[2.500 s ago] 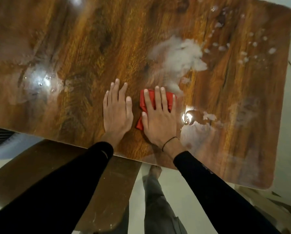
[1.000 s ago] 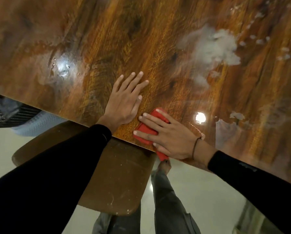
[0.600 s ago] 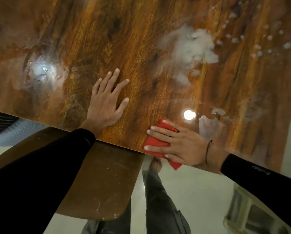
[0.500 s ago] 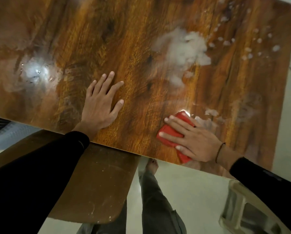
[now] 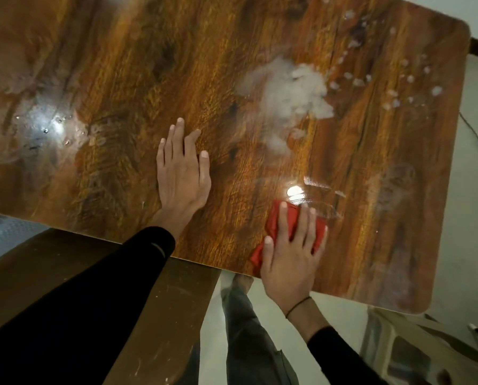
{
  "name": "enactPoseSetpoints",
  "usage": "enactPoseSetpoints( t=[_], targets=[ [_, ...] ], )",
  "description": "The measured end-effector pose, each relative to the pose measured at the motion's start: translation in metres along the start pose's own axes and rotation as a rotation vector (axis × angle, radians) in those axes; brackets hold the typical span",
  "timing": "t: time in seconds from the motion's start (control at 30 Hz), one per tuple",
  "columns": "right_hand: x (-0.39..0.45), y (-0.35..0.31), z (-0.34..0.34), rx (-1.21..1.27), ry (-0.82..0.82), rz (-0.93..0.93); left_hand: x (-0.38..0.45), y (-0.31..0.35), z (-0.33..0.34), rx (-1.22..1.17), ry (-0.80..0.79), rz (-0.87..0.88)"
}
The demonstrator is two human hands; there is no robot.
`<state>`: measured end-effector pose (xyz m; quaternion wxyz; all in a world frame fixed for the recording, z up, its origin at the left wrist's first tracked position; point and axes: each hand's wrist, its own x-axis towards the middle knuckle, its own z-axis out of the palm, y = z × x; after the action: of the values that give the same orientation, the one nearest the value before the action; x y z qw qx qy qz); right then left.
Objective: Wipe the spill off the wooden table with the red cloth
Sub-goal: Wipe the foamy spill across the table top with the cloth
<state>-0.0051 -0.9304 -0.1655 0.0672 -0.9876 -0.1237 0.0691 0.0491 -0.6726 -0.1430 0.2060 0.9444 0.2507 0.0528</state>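
The glossy wooden table (image 5: 121, 79) fills the upper part of the view. A large white smeared spill (image 5: 290, 93) lies right of centre, with several small white droplets (image 5: 393, 90) further right. My right hand (image 5: 290, 251) presses flat, fingers straight, on the folded red cloth (image 5: 273, 226) near the table's front edge. Thin wet streaks (image 5: 321, 195) lie just beyond the cloth. To the left of the cloth, my left hand (image 5: 182, 173) lies flat on bare wood and holds nothing.
A wet, shiny patch with drops (image 5: 49, 129) lies on the table's left part. A brown chair seat (image 5: 160, 301) stands below the front edge. My leg and foot (image 5: 246, 315) are on the pale floor. A pale plastic stool (image 5: 415, 351) stands at lower right.
My right hand has turned so its fingers point away from me and has slid the cloth rightward along the front edge; the small white patch there is now thin streaks. My left hand stayed planted.
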Motion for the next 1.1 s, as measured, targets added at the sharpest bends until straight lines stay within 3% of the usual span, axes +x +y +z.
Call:
enactPoseSetpoints(
  t=[0.13, 0.23, 0.33, 0.43, 0.57, 0.67, 0.8, 0.93, 1.03, 1.1],
  targets=[
    [0.056, -0.013, -0.005, 0.008, -0.08, -0.524, 0.0, -0.002, 0.006, 0.068, 0.017, 0.011],
    [0.113, -0.024, -0.012, -0.009, -0.066, -0.662, -0.001, -0.003, 0.007, 0.063, -0.012, 0.022],
    [0.163, -0.028, -0.022, -0.011, 0.001, -0.549, 0.0, -0.005, 0.007, 0.091, -0.058, 0.073],
    [0.187, -0.011, -0.032, 0.017, 0.042, -0.285, 0.001, -0.007, 0.012, 0.184, -0.101, 0.127],
    [0.164, 0.01, -0.034, 0.036, 0.062, 0.023, 0.002, -0.013, 0.017, 0.264, -0.108, 0.159],
    [0.128, 0.006, -0.031, 0.007, 0.058, 0.076, 0.003, -0.013, 0.019, 0.292, -0.104, 0.16],
    [0.113, -0.007, -0.029, -0.038, -0.06, -0.352, 0.004, -0.013, 0.02, 0.293, -0.108, 0.156],
    [0.168, -0.036, -0.034, -0.063, -0.106, -0.725, 0.003, -0.013, 0.022, 0.283, -0.101, 0.155],
    [0.219, -0.061, -0.035, -0.077, -0.09, -0.834, 0.003, -0.015, 0.024, 0.27, -0.092, 0.144],
    [0.251, -0.069, -0.037, -0.073, -0.079, -0.778, 0.003, -0.016, 0.025, 0.275, -0.089, 0.137]
  ],
)
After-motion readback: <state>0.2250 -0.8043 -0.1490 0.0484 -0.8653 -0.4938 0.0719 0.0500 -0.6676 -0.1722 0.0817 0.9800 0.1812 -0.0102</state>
